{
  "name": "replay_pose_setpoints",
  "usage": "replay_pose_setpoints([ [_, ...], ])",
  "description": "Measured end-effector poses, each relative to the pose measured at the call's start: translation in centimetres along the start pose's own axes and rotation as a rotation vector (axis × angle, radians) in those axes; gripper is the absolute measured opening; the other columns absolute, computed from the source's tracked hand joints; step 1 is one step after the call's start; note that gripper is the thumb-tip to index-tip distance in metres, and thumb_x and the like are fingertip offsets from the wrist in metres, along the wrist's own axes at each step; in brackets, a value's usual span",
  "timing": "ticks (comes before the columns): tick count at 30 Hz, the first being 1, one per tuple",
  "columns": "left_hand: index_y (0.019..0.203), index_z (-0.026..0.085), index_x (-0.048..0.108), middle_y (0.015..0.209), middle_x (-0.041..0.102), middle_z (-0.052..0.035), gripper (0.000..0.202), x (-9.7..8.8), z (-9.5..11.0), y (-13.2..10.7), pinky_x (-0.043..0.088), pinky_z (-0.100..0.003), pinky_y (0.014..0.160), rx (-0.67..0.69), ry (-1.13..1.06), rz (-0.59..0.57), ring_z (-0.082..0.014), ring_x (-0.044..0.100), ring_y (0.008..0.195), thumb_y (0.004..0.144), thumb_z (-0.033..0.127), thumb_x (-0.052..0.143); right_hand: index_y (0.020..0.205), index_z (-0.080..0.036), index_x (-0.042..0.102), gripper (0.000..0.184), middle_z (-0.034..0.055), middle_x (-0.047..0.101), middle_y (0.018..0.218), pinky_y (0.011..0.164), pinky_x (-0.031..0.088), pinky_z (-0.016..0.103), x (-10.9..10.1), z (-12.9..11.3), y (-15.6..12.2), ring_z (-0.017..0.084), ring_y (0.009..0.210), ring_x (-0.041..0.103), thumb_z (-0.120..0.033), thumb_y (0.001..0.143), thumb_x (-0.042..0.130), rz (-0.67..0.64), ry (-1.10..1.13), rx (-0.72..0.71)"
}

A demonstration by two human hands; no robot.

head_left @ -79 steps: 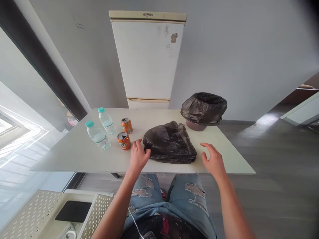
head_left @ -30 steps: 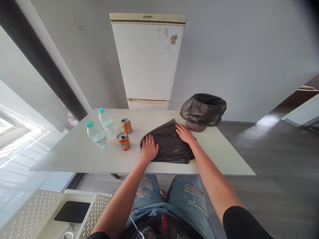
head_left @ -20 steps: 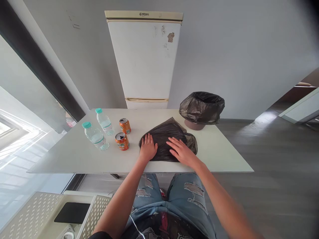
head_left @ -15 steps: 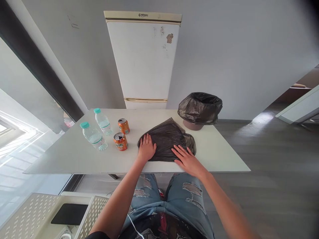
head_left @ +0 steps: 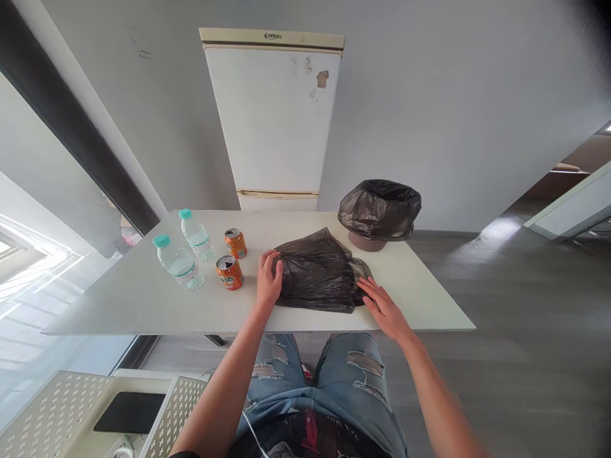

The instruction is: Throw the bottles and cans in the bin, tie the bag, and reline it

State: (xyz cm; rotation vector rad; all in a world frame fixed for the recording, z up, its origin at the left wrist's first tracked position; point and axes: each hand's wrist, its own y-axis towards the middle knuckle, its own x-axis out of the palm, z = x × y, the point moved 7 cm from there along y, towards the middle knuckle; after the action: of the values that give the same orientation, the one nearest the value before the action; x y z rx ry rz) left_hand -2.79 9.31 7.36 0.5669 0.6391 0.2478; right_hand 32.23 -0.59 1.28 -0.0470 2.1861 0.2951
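White tabletop point(head_left: 143, 299): black bag point(head_left: 317, 277) is laid mid-table, its left edge gripped by curled fingers of the left hand point(head_left: 267, 280), right hand point(head_left: 384, 308) spread flat on its right corner. Probably best smoothed with that edge pinned.

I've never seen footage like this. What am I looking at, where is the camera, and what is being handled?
No machine here: these are a person's two bare hands, filmed by one camera worn on their head, looking forward and down. On the white table lies a crumpled black plastic bag. The left hand curls its fingers at the bag's left edge; whether it pinches the plastic cannot be told. The right hand lies flat and open, fingertips at the bag's right edge. Left of the bag stand two water bottles and two orange cans. Behind it sits a bin lined with black plastic, and a white fridge stands at the wall.
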Motion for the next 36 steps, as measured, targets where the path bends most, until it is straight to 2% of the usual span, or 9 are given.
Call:
replay_pose_setpoints([
  [3,0.106,0.020,0.071,0.111,0.071,-0.0098,0.031,-2.4,1.1,-0.2,0.054,-0.037,0.101,0.003,-0.019,0.097,-0.0219,0.066,0.110,0.108,0.034,0.042,0.154,-0.034,0.054,0.052,0.0017,0.044,0.167,0.132,0.024,0.060,0.4,0.3,0.1,0.029,0.161,0.028,-0.055,0.110,0.035,-0.014,-0.037,0.016],
  [6,0.102,0.021,0.073,0.100,0.073,-0.0069,0.026,-2.9,0.7,-0.8,0.054,-0.036,0.092,-0.014,0.063,-0.009,-0.0223,0.067,0.097,0.105,0.027,0.047,0.146,-0.032,0.061,0.049,0.0028,0.051,0.163,0.132,0.025,0.061,0.6,0.6,0.2,0.030,0.158,0.035,-0.055,0.109,0.038,0.005,-0.039,0.014],
  [11,0.107,0.022,0.077,0.111,0.077,-0.0078,0.022,-3.3,-1.0,-2.8,0.054,-0.041,0.097,0.101,0.212,-0.257,-0.0258,0.068,0.106,0.099,0.018,0.056,0.146,-0.031,0.060,0.045,0.0052,0.055,0.159,0.128,0.034,0.060,-0.1,0.0,-0.2,0.029,0.153,0.043,-0.051,0.108,0.045,0.083,0.003,-0.028],
  [17,0.125,0.026,0.074,0.129,0.071,-0.0094,0.029,-4.5,0.3,-6.4,0.052,-0.044,0.103,0.279,0.250,-0.458,-0.0269,0.065,0.119,0.100,0.038,0.066,0.134,-0.032,0.069,0.033,0.0090,0.071,0.137,0.115,0.050,0.058,-1.2,-2.4,-2.0,0.031,0.134,0.063,-0.039,0.105,0.055,0.262,0.033,-0.249],
  [22,0.134,0.028,0.069,0.136,0.068,-0.0097,0.055,-4.2,1.3,-9.0,0.048,-0.047,0.109,0.317,0.237,-0.652,-0.0293,0.064,0.126,0.083,0.043,0.086,0.159,-0.034,0.048,0.064,0.0082,0.054,0.160,0.126,0.037,0.063,1.3,-4.6,-1.8,0.034,0.148,0.051,-0.052,0.099,0.064,-0.009,-0.110,-0.323],
  [25,0.132,0.027,0.070,0.131,0.071,-0.0094,0.051,-4.5,1.6,-9.8,0.049,-0.045,0.104,0.330,0.258,-0.682,-0.0285,0.066,0.120,0.084,0.036,0.086,0.163,-0.038,0.040,0.077,0.0067,0.057,0.157,0.129,0.030,0.066,2.3,-5.7,-2.3,0.034,0.145,0.054,-0.052,0.094,0.072,-0.140,-0.168,-0.363],
  [28,0.130,0.026,0.070,0.121,0.074,-0.0084,0.041,-5.4,2.0,-10.7,0.050,-0.044,0.098,0.364,0.309,-0.692,-0.0265,0.068,0.110,0.090,0.018,0.074,0.151,-0.040,0.057,0.053,0.0043,0.074,0.134,0.123,0.039,0.067,1.6,-6.5,-4.0,0.029,0.123,0.070,-0.027,0.100,0.062,-0.076,-0.130,-0.431],
  [31,0.117,0.029,0.075,0.115,0.074,-0.0075,0.033,-6.8,2.4,-11.5,0.052,-0.043,0.093,0.368,0.316,-0.661,-0.0258,0.067,0.106,0.094,0.010,0.060,0.137,-0.042,0.069,0.057,0.0012,0.080,0.111,0.114,0.051,0.064,0.2,-6.7,-6.0,0.024,0.100,0.077,-0.008,0.097,0.045,0.017,-0.047,-0.457],
  [36,0.108,0.028,0.074,0.125,0.071,-0.0091,0.024,-9.0,2.3,-10.3,0.055,-0.042,0.100,0.153,0.093,-0.522,-0.0253,0.068,0.115,0.101,0.023,0.051,0.129,-0.044,0.072,0.044,0.0007,0.080,0.102,0.100,0.062,0.058,-3.3,-7.3,-6.1,0.027,0.091,0.077,-0.019,0.096,0.057,0.103,0.095,-0.315],
])
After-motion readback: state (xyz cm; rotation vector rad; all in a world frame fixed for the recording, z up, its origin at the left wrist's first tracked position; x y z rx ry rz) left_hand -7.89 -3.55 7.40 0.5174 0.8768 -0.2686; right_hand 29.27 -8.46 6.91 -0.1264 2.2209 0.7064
